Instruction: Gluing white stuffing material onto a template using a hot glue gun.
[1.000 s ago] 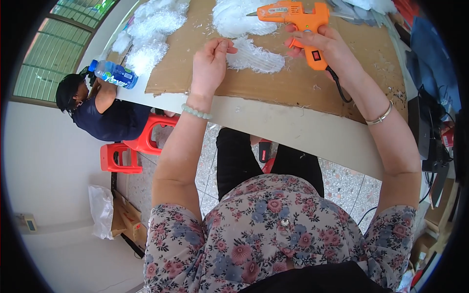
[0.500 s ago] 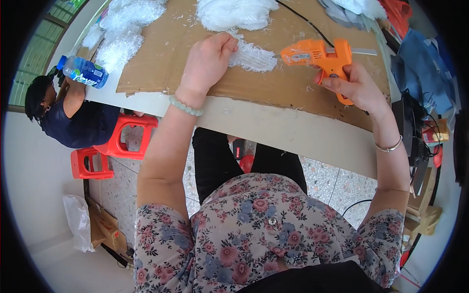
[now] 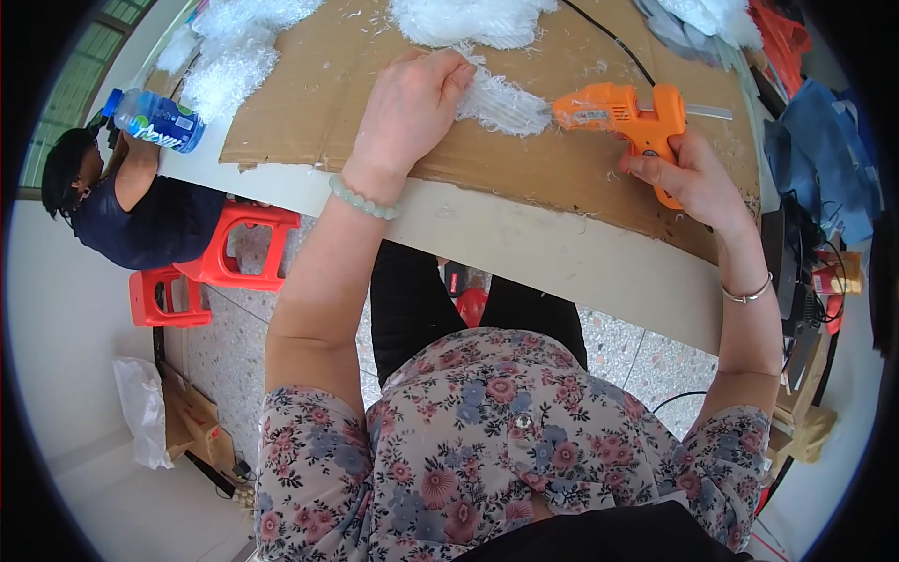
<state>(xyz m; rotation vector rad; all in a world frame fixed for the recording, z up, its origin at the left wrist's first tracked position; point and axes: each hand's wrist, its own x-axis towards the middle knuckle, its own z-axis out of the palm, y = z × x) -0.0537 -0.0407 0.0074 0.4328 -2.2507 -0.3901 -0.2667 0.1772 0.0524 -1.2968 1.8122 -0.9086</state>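
Right hand (image 3: 698,178) wrapped around the handle of the orange glue gun (image 3: 626,114). Gun barrel lies level, long axis across the cardboard sheet (image 3: 309,103), nozzle pointing to the person's left. Nozzle tip meets the white fluffy strip (image 3: 506,101). Left hand (image 3: 407,112) presses flat on the strip's far end, fingers closed over it.

A pale table (image 3: 524,248) carries a brown cardboard sheet (image 3: 309,103) across its top; a plastic water bottle (image 3: 154,119) lies near the table's left end, beside white shredded fluff (image 3: 229,70).
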